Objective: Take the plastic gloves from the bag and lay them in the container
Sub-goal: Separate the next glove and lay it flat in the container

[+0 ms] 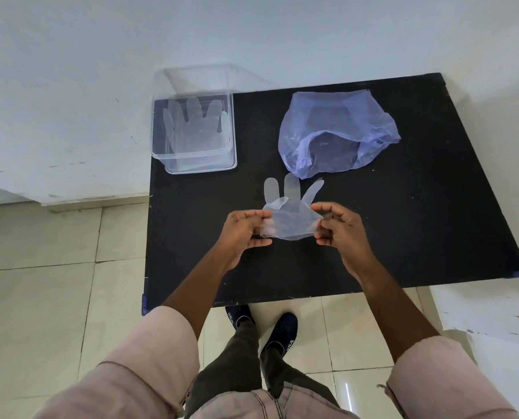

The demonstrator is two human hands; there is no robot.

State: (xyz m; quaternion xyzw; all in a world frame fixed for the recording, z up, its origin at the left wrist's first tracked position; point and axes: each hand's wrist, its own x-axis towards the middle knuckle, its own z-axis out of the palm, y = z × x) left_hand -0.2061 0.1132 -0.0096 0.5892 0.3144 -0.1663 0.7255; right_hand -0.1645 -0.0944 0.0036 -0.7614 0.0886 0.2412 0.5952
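Rolled-up pale sleeves (149, 355) frame the bottom of the view, and out ahead both hands are working over the black table (433, 207). Left hand (246, 229) pinches the left edge of a clear plastic glove (291, 216), right hand (341, 229) pinches the right edge — the cuff end is stretched between them, spread flat, its fingers pointing away toward the bag. Whether the glove's fingers touch the tabletop or hang just above it, I can't say.

Now the score so far. Over at the far left corner of the table sits the clear container (231, 137), open-topped, and one glove in the container (196, 125) already lies flat on its bottom, fingers fanned out. So one is home — and a second is in hand, being smoothed out by the look of it.

And the blue-tinted bag (336, 125)? It lies slumped beyond the hands, mouth gaping toward the camera. Through the film I see mostly dark table; if more gloves remain inside, they're too transparent to pick out.

What's left, as I judge it: carry this glove leftward and away to the container, lay it on top of the first, then check the bag for stragglers.
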